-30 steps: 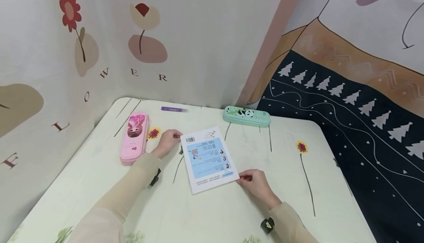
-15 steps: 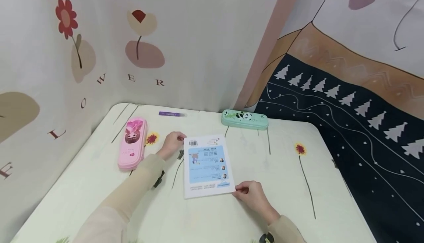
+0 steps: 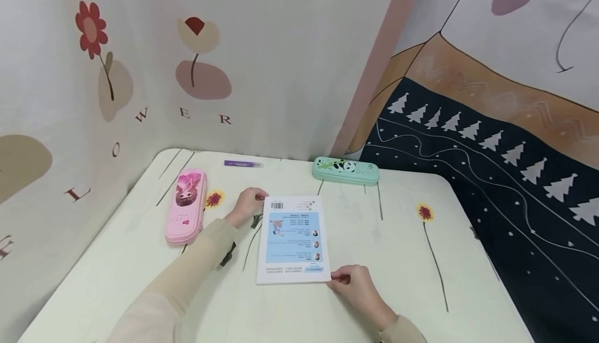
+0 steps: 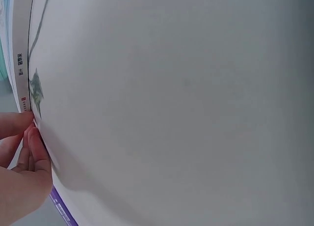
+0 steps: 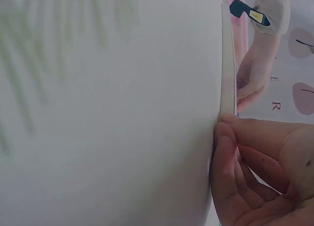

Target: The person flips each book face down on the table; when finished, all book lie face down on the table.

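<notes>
So the biggest thing here is the pale cream table with rounded corners and a printed flower-stem cloth [image 3: 402, 280], smooth and flat, shoved right into a corner where 2 fabric wall hangings meet. That boxes in the far edge and the left edge completely. The right half of the table is mostly bare cloth, and so is the strip along the near edge.

Next down is the thin white paperback book with a light blue panel and a barcode on its back cover [image 3: 293, 239]. It lies flat, roughly in the middle of the table, squared up with the near edge. Its spine shows in the left wrist view with small printed characters.

Then 2 long rounded pencil cases: a glossy pink hard-shell one with a cartoon girl [image 3: 185, 206] near the left edge, and a mint green one with a panda print [image 3: 345, 170] at the far edge. Both are well apart from the book.

The left hand [image 3: 248, 205] has its fingertips curled onto the book's far left corner, pinching the edge. The right hand [image 3: 356, 287] pinches the near right corner between thumb and fingers [image 5: 226, 152].

Smallest is a slim purple marker pen [image 3: 242, 163] lying along the far edge, between the 2 cases.
</notes>
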Available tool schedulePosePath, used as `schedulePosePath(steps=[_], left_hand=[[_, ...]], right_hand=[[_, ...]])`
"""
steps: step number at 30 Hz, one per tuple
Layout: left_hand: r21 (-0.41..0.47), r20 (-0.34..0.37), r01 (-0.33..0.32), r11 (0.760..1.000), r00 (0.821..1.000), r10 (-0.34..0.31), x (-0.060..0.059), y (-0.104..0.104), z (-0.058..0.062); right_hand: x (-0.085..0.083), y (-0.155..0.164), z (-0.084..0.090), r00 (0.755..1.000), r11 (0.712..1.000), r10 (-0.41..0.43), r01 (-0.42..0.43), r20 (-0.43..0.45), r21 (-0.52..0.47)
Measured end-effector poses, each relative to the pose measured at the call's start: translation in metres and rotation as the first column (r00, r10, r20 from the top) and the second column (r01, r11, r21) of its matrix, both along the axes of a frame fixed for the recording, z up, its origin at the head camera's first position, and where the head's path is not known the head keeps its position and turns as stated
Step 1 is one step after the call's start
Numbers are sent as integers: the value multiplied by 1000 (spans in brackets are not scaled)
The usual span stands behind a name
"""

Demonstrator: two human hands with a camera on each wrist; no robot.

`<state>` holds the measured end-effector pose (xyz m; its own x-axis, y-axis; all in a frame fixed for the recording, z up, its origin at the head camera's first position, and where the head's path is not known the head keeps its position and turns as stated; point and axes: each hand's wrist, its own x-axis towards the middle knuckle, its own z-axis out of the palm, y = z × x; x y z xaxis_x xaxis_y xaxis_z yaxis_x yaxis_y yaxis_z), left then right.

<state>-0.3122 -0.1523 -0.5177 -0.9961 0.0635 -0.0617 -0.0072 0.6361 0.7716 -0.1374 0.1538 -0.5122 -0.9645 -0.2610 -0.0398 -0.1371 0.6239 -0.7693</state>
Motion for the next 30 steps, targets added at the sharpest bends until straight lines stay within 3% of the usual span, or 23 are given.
schedulePosePath(steps=[10, 30], left_hand=[[-25, -43, 33, 999, 998, -34, 0, 3, 0], [-38, -51, 45, 998, 998, -47, 0, 2, -2]], right_hand=[[3, 2, 0, 1000, 1000, 6, -6, -11, 6], [3, 0, 1, 1000, 1000, 6, -5, -28, 15]])
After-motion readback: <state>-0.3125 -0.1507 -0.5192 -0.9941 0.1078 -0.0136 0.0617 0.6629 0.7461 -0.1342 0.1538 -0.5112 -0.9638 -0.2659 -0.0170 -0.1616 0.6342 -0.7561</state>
